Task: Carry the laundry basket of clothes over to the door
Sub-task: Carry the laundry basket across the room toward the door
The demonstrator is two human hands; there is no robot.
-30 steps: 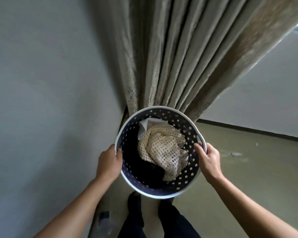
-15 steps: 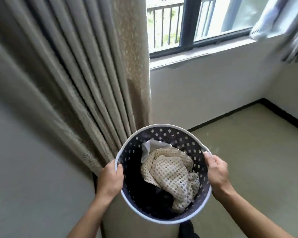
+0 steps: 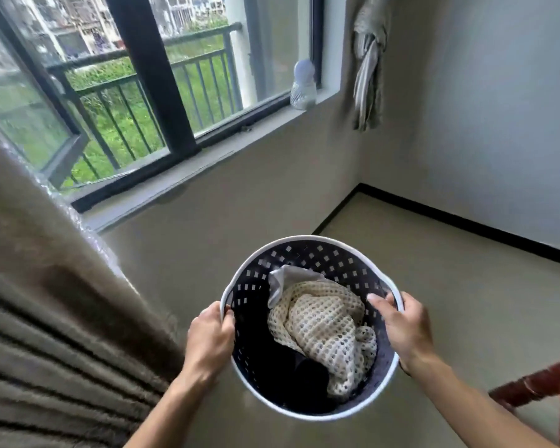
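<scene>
A round laundry basket [image 3: 307, 250], dark with square holes and a white rim, hangs in the air in front of me at lower centre. Inside lie a cream mesh garment [image 3: 324, 324], a white cloth [image 3: 283, 279] and dark clothes [image 3: 272, 360]. My left hand [image 3: 209, 337] grips the basket's left rim. My right hand [image 3: 404, 328] grips the right rim, thumb inside. No door is in view.
A beige curtain [image 3: 46, 318] fills the lower left, close to my left arm. A window [image 3: 149, 92] with a dark frame and railing is ahead, a white object [image 3: 303, 85] on its sill. A red-brown furniture edge [image 3: 537, 386] sits at the lower right. Bare floor [image 3: 450, 286] lies ahead right.
My view has swung right, from the curtain and wall to the window and room corner. The basket has stayed in both hands throughout. The red-brown furniture edge has come into view.
</scene>
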